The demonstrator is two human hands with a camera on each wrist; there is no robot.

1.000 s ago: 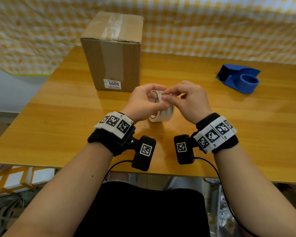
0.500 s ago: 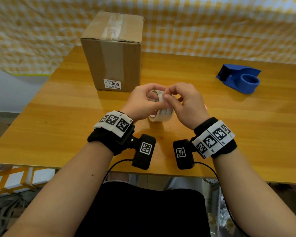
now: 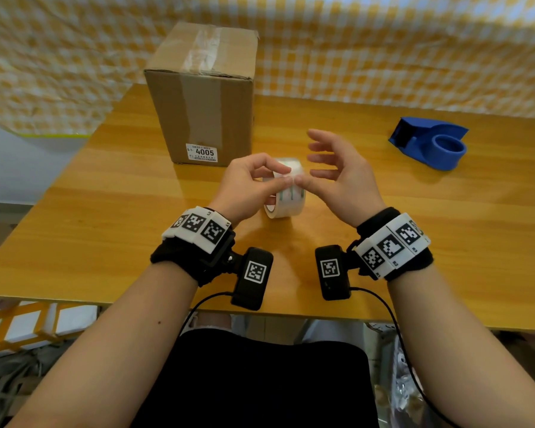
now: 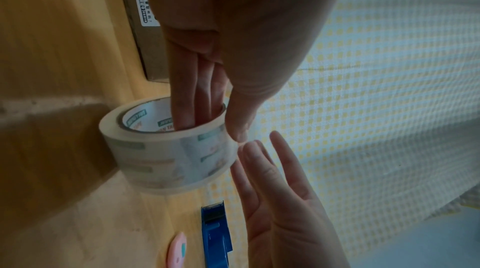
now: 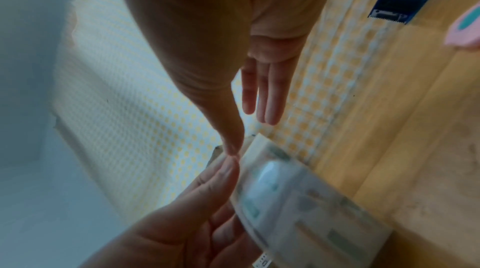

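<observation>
Left hand [image 3: 247,186] has the clear packing tape roll [image 3: 286,199]: its fingers [image 4: 182,96] are poked down into the core and the thumb presses on the outside of the band. So the roll sits right at that hand's fingertips, just off the thumb side of the right hand [image 3: 343,180]. I can't tell if its lower rim touches the wooden table [image 3: 105,211].

The right hand is wide, fingers straight and fanned out, holding nothing. Only its thumb tip is in at the band, meeting the left thumb tip there.

The bit that matters, I reckon, is that the roll's axis runs along the left fingers, with one open end facing back toward the wearer. That leaves the wide sticky band facing sideways at the right palm. To me this looks like hunting for the loose end, and the right thumb is the free one and already there. Any pull would go across, away from the left thumb.

The sealed cardboard box [image 3: 201,97] is beyond the left hand. The blue tape dispenser [image 3: 430,143] is well off past the right, with a pink utility knife [image 4: 177,252] beside it.
</observation>
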